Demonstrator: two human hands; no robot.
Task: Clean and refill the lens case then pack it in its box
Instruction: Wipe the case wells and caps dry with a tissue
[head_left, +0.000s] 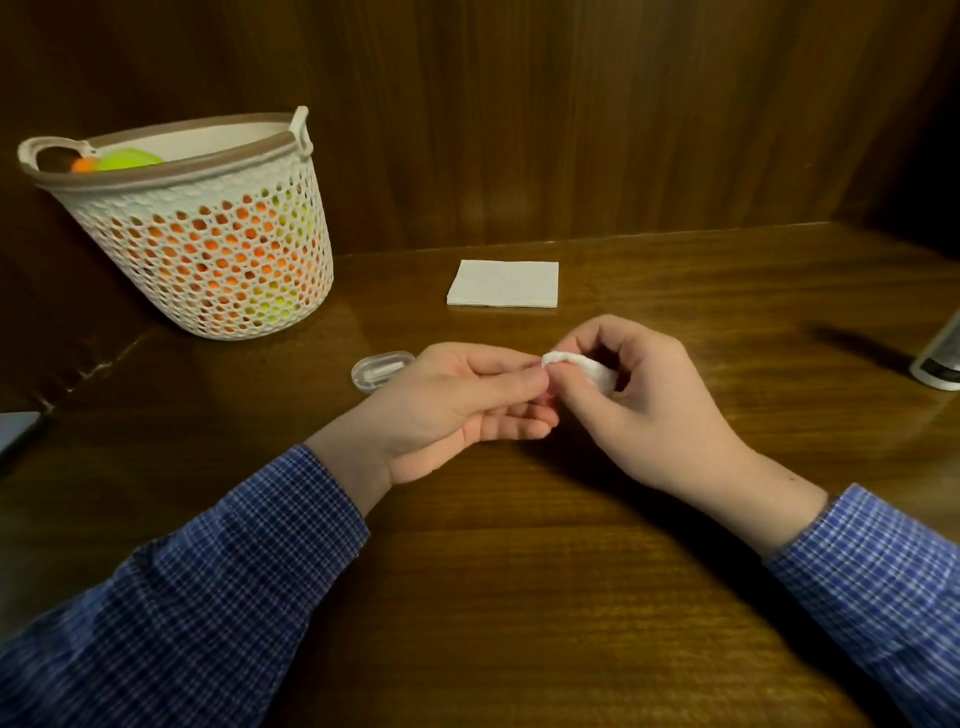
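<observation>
Head view: the right hand (644, 400) has its fingers curled round a small white cotton pad (582, 368), pinching it at the tip. The left hand (457, 410) meets it, thumb and forefinger closed on something small and pinkish (possibly part of the lens case, too hidden to tell). A clear plastic box (382, 370) lies on the wooden table (519, 571) just behind the left hand. Farther back sits a folded white napkin (503, 283). A white mesh basket (208, 234) holds orange and green things.
</observation>
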